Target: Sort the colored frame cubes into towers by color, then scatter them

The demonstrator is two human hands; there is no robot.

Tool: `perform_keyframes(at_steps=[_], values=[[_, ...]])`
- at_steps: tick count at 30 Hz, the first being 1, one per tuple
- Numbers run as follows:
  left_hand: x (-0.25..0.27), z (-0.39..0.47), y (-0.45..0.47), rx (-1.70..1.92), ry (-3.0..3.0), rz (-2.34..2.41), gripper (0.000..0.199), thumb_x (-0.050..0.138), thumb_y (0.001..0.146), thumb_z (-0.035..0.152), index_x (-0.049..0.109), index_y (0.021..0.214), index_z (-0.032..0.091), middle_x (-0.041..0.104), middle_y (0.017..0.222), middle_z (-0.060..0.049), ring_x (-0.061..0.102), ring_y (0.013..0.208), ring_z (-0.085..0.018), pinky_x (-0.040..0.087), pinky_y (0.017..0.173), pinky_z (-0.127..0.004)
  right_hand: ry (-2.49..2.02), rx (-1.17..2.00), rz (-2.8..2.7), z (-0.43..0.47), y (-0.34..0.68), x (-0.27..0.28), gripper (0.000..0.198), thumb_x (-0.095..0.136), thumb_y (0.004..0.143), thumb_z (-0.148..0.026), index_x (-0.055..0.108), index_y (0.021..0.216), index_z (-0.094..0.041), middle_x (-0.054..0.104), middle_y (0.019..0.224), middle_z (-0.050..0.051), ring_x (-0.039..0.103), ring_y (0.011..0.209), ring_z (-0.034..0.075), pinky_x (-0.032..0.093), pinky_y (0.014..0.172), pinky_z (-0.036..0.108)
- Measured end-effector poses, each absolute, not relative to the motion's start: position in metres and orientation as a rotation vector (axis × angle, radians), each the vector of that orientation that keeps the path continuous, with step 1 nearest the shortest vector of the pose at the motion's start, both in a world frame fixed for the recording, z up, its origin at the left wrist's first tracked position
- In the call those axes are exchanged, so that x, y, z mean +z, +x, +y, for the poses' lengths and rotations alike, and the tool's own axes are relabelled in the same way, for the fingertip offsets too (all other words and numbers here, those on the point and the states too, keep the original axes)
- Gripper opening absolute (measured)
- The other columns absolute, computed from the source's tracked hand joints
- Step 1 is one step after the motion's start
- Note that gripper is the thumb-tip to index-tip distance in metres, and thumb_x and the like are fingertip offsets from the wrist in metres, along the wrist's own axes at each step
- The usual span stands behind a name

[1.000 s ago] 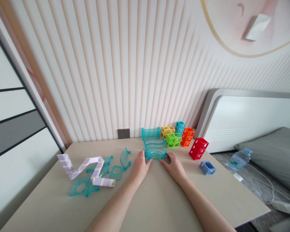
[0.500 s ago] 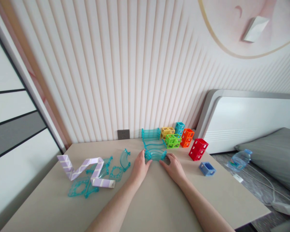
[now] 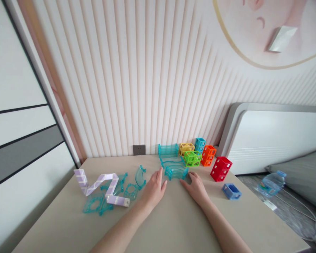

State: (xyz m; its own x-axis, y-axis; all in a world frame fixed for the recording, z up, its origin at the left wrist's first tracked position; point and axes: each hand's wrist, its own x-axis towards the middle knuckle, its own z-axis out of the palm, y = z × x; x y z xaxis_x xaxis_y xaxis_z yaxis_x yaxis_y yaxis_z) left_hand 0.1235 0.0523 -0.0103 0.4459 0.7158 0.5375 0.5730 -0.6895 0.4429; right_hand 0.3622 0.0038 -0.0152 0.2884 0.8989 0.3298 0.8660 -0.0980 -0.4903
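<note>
A see-through teal curved track piece (image 3: 177, 173) lies on the table between my hands. Just left of it is my left hand (image 3: 153, 189), thumb and forefinger apart, holding nothing. At the piece's right end rests my right hand (image 3: 196, 187), also open; whether its fingertips touch the piece I cannot tell. Behind the curved piece, a teal sloped track (image 3: 168, 151) runs back to the wall. Close by on its right are a yellow block frame (image 3: 186, 147) and a green block frame (image 3: 193, 159).
Blue (image 3: 200, 144), orange (image 3: 208, 155) and red (image 3: 221, 169) block towers stand to the right, with a low blue block (image 3: 231, 192) nearer me. At left, a purple-and-white folding snake puzzle (image 3: 112, 189) lies over loose teal pieces (image 3: 93, 203). A water bottle (image 3: 271, 184) is beyond the table's right edge.
My left hand has let go of the curved teal piece and drawn back to the left. My right hand's fingers have loosened. The whole view has shifted slightly.
</note>
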Motion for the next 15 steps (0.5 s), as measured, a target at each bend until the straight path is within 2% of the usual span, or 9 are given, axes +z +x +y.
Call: perform_keyframes(at_steps=[2,5,9,11,15], values=[[0.004,0.042,0.098,1.047,2.580,1.044,0.048,0.052,0.096,0.022,0.048,0.144,0.023,0.067,0.129,-0.011,0.064,0.123,-0.025,0.054,0.105,-0.043,-1.968,0.073,-1.576,-0.002,0.361,-0.015,0.046,0.067,0.081,-0.046,0.071,0.113,-0.013,0.069,0.121,0.020,0.065,0.114,0.037,0.050,0.100,0.046],[0.026,0.028,0.052,0.994,2.834,0.910,0.041,0.047,0.099,0.019,0.055,0.138,0.022,0.068,0.126,-0.012,0.063,0.124,-0.026,0.053,0.107,-0.043,-2.027,-0.082,-1.556,-0.017,0.351,-0.008,0.043,0.062,0.085,-0.040,0.069,0.118,-0.014,0.067,0.126,0.022,0.062,0.117,0.041,0.049,0.098,0.052],[0.043,0.026,-0.003,1.034,3.012,1.048,0.033,0.048,0.098,0.016,0.065,0.125,0.022,0.072,0.120,-0.010,0.062,0.124,-0.028,0.045,0.113,-0.051,-1.834,-0.401,-1.699,-0.033,0.304,0.014,0.033,0.048,0.097,-0.032,0.068,0.121,-0.023,0.069,0.125,0.016,0.062,0.115,0.036,0.044,0.100,0.052],[0.045,0.032,-0.024,1.124,2.979,1.217,0.029,0.048,0.098,0.017,0.066,0.120,0.022,0.072,0.116,-0.009,0.063,0.122,-0.028,0.043,0.114,-0.054,-1.670,-0.363,-1.869,-0.032,0.271,0.023,0.029,0.048,0.097,-0.027,0.069,0.117,-0.024,0.071,0.121,0.014,0.064,0.111,0.032,0.047,0.097,0.049],[0.043,0.047,-0.055,1.269,2.827,1.482,0.021,0.050,0.099,0.021,0.067,0.111,0.020,0.072,0.110,-0.010,0.065,0.113,-0.029,0.047,0.108,-0.054,-1.470,-0.159,-2.208,-0.012,0.214,0.028,0.036,0.054,0.094,-0.018,0.066,0.126,-0.024,0.066,0.132,0.013,0.061,0.120,0.030,0.048,0.101,0.045]])
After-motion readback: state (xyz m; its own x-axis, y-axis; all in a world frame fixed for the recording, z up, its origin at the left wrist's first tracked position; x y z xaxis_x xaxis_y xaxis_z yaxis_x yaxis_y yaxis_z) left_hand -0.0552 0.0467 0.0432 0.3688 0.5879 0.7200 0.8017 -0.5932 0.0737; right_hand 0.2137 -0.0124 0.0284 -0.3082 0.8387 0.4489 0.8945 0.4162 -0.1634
